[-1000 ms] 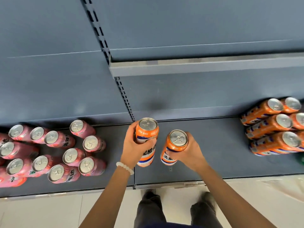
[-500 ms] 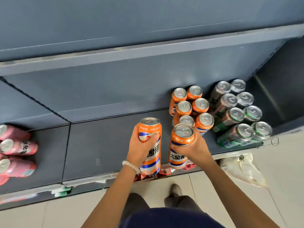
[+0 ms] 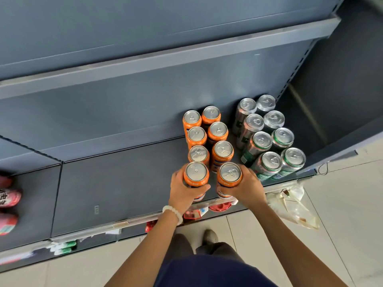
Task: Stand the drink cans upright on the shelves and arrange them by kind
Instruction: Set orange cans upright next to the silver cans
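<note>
Each hand grips one orange can, upright, at the front of the orange block on the shelf [image 3: 124,183]. The left hand [image 3: 182,191] wraps the left can [image 3: 195,175]; the right hand [image 3: 246,187] wraps the right can [image 3: 230,176]. Whether either base already rests on the shelf cannot be told — the hands hide it.

The orange block [image 3: 207,133] stands in two columns, six cans deep in all, directly behind the held pair. The green and silver cans [image 3: 267,133] stand just beside it on the right. Pink cans [image 3: 8,197] lie well apart at the left edge.

Risks, as judged:
- Both held cans sit near the shelf's front lip. A release before the base is flat could tip a can forward off the edge.
- Pushing the pair back too hard could topple the closely packed cans behind.
- The right knuckles are close to the nearest green can — a wide withdrawal could knock it.
</note>
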